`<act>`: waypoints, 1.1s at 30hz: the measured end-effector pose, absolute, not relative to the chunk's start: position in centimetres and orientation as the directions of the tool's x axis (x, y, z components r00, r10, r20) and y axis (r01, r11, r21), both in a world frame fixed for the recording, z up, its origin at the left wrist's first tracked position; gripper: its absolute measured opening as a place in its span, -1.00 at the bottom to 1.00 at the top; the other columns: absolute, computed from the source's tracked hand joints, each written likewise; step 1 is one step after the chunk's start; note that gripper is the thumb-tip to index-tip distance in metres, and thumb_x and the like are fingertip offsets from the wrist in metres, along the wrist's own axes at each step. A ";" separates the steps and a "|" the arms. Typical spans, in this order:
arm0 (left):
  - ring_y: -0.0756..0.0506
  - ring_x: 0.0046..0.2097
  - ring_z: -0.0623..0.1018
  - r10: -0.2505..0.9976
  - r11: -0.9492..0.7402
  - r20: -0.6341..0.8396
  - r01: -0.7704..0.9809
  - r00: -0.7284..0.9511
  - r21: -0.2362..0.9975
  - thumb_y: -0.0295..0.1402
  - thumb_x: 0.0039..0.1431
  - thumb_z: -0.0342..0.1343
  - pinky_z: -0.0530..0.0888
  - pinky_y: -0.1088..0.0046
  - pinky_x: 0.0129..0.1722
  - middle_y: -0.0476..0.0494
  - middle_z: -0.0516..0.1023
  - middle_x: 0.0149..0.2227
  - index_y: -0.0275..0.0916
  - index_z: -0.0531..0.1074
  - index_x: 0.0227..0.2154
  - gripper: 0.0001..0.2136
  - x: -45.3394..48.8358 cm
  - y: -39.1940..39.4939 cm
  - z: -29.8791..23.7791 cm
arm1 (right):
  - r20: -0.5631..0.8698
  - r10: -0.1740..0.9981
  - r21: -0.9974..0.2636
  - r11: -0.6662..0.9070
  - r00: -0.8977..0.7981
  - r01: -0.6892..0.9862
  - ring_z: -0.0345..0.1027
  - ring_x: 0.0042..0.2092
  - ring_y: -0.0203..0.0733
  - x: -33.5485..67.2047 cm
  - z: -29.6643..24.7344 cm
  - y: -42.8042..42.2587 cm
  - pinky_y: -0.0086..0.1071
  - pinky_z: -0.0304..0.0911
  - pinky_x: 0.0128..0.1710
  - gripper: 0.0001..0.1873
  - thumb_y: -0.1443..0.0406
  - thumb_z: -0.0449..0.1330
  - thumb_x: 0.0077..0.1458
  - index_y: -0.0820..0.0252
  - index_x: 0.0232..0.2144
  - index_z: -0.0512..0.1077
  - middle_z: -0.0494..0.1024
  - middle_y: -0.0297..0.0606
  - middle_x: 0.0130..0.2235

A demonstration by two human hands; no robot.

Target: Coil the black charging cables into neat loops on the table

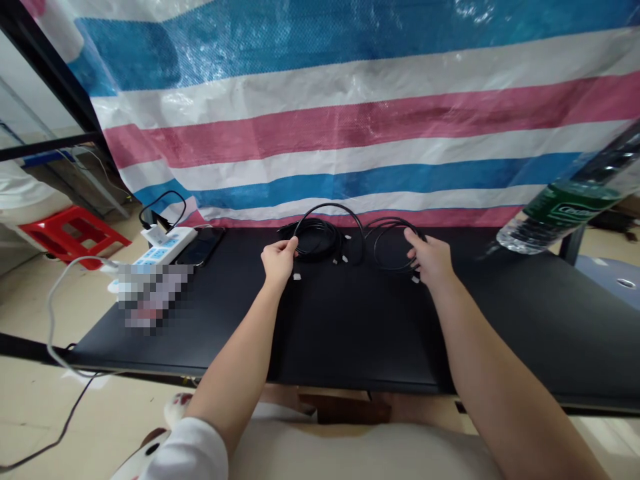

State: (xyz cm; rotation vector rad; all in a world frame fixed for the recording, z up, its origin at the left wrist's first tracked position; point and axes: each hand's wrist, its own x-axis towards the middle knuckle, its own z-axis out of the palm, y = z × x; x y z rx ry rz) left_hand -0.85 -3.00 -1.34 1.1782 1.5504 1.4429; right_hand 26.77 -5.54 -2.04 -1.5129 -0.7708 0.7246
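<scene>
Between my hands lies a black cable in loose loops toward the back of the black table (345, 333). My left hand (280, 262) pinches one stretch of the black cable (330, 205), which arches up and over to the right. On the other side, my right hand (430, 259) is closed around the looped part of the same-looking cable. A coiled bundle of black cable (320, 252) rests just right of my left hand. Small pale connector ends or tags (297, 276) show near the coils. Whether both coils are one cable, I cannot tell.
A white power strip (165, 250) with plugs and a dark phone (201, 247) lie at the left. A large water bottle (555, 210) stands at the right. A striped plastic sheet (320, 133) hangs behind. A red stool (75, 233) is on the floor at left.
</scene>
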 end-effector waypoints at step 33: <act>0.13 -0.73 0.18 0.839 0.221 -0.048 -0.260 0.542 0.940 -0.08 -0.08 0.32 0.14 0.56 -0.68 0.08 0.41 -0.65 -0.28 0.41 -0.20 -0.54 2.6 -5.2 -2.2 | 0.119 0.965 -0.882 0.210 0.233 -0.421 -0.16 -0.67 -0.46 20.2 -0.8 -6.8 -0.52 -0.11 -0.71 -0.27 -0.10 0.39 -0.30 0.12 -0.72 -0.06 -0.07 -0.57 -0.74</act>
